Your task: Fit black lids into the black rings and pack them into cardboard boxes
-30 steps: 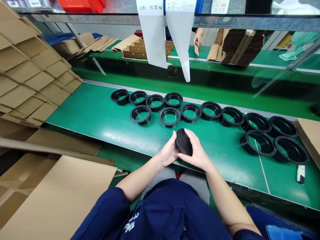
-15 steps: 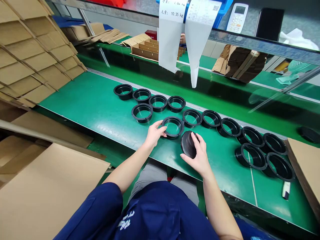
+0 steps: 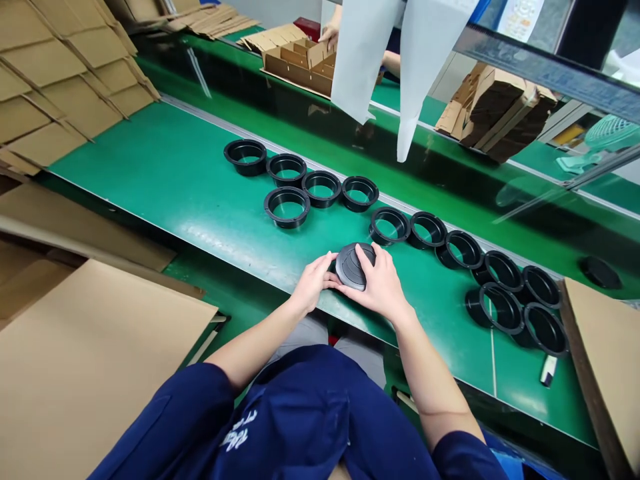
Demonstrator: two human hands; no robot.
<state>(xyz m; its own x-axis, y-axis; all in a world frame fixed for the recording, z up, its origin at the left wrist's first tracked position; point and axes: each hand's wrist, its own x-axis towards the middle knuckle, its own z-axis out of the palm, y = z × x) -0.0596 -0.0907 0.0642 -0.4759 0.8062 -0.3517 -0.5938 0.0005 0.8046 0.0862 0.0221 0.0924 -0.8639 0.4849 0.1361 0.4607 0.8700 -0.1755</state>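
Near the front edge of the green table, a round black slatted disc (image 3: 352, 266) sits between my hands, where the ring stood; the ring is hidden beneath it or by my fingers. My right hand (image 3: 379, 280) grips the disc from the right, fingers over its top. From the left, my left hand (image 3: 315, 281) holds the lower side of the same piece, its fingers closed against the edge. Beyond them stands a row of black rings, among them one front ring (image 3: 287, 207) at the left and one (image 3: 389, 225) just behind my right hand.
Cardboard dividers (image 3: 65, 73) stand at the left end of the green table (image 3: 200, 233). A cardboard box (image 3: 605, 360) and a white cutter (image 3: 549, 371) are at the right. Paper sheets (image 3: 363, 60) hang from the shelf. Another person's hand (image 3: 331, 32) touches a divider box behind.
The disc has moved left onto the place of the front ring, and now faces up under my right hand. My left hand has closed in on it. The camera view has shifted.
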